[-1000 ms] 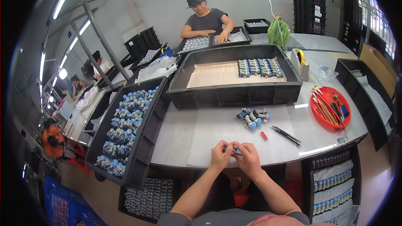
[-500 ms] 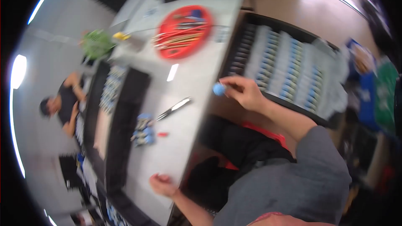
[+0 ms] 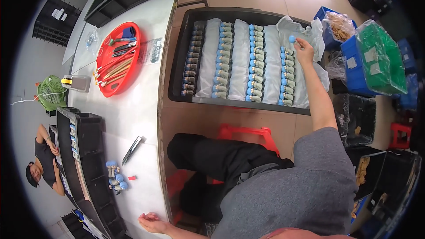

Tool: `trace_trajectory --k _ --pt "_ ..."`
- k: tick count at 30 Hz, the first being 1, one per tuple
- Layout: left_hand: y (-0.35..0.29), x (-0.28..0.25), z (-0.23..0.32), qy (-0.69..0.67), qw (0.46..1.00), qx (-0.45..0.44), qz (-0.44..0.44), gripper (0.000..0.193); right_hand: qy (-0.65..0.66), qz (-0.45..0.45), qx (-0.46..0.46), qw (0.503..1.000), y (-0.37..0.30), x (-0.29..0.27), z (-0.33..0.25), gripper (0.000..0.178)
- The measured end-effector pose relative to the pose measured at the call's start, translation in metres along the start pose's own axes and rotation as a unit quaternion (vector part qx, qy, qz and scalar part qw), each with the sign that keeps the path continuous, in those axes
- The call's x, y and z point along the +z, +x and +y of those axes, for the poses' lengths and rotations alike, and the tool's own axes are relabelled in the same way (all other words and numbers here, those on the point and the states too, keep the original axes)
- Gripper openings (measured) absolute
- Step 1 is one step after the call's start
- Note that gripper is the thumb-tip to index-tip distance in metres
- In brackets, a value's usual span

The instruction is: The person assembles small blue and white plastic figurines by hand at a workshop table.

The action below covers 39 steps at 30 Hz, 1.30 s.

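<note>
My right hand (image 3: 304, 52) is closed on a small blue-headed figurine (image 3: 292, 39), pinched between thumb and fingertips. It is over the far end of the rightmost row of figurines (image 3: 287, 77) in a large black crate (image 3: 177, 77). Mostly the round blue head of the held piece shows; the fingers hide the rest. My left hand (image 3: 152, 222) rests at the near part of the white table (image 3: 133, 119), loosely curled, with nothing visible in it. Beyond it lie a few blue-headed figurines (image 3: 116, 179), a small red piece (image 3: 132, 178) and a box cutter (image 3: 132, 149).
White padding sheets (image 3: 241, 57) separate the crate's rows. A red tray (image 3: 138, 57) of brushes and tools lies on the table, near a tape dispenser (image 3: 77, 82). Blue bins (image 3: 354, 68) stand right of the crate. Behind a black divided tray (image 3: 90, 159), another person (image 3: 46, 161) sits.
My right hand has carried the figurine away from the table edge, out over the crate's far right part. The view has swung right. My left hand stays by the table.
</note>
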<state>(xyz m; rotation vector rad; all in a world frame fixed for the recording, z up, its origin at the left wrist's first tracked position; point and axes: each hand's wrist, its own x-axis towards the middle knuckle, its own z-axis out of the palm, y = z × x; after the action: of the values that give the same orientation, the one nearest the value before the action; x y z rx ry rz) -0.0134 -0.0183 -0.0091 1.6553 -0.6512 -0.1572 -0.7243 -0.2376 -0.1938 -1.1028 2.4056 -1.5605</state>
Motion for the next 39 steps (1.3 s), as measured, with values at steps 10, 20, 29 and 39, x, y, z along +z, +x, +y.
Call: trace_trajectory --k 10,20,29,39 --pt "0.001 0.003 0.001 0.009 1.000 0.005 0.013 0.032 -0.172 -0.092 -0.016 0.981 0.010 0.032 0.023 0.024" --pt "-0.002 0.006 0.006 0.032 0.999 -0.008 0.012 0.031 -0.185 -0.193 -0.037 0.963 0.024 0.036 0.036 0.029" --pt "0.000 0.006 0.004 0.025 1.000 -0.002 0.009 0.031 -0.151 -0.107 -0.205 0.961 -0.004 0.001 -0.017 0.019" --pt "-0.003 -0.004 0.006 0.070 0.997 0.011 0.039 0.029 -0.117 -0.540 -0.026 0.833 -0.091 -0.061 -0.064 0.017"
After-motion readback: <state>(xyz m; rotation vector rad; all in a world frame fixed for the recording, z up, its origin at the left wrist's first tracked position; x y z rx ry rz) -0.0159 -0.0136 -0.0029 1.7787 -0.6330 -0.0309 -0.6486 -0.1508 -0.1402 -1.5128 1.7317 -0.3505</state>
